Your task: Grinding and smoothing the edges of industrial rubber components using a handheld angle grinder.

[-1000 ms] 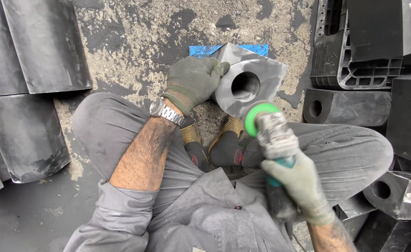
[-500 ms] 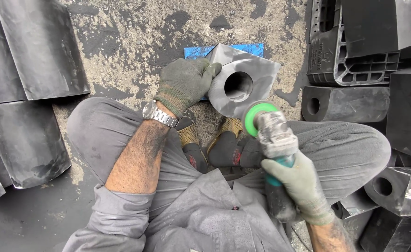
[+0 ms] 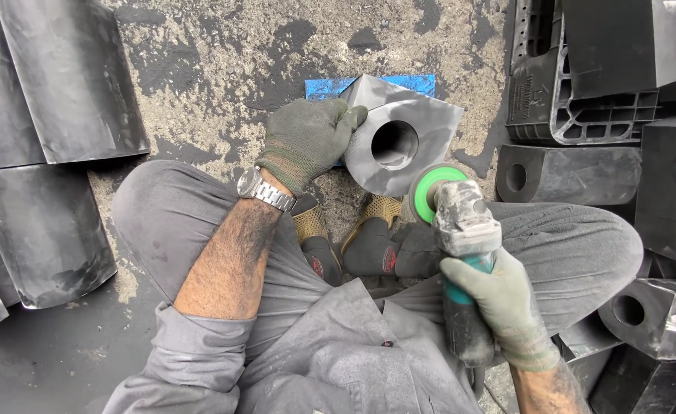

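Right hand (image 3: 503, 303), in a pale green work glove, is closed around the body of a grey handheld angle grinder with a green disc (image 3: 460, 230), lower right of centre. The disc faces up-frame, just below and right of the workpiece, near it; contact cannot be told.

Left hand (image 3: 307, 142), in a dark grey-green knit glove, grips the left edge of a grey metal block with a round bore through its face (image 3: 399, 142), upper centre. Fingers curl over the block's rim; thumb side hidden. A metal wristwatch (image 3: 265, 190) sits on that wrist.

The block rests tilted on a rough concrete floor (image 3: 223, 69), partly over a blue flat strip (image 3: 330, 87) that shows at its upper edge. It lies between the person's feet and the upper centre of the frame; two worn shoes (image 3: 353, 241) touch each other below it. Person sits cross-legged in grey trousers.

Count: one grinder, one block in hand. Right edge: at least three more dark bored blocks (image 3: 568, 172), plus a black ribbed plastic crate-like piece (image 3: 575, 84), contents not discernible. Left edge: about four curved dark sheet pieces (image 3: 46, 77), overlapping.
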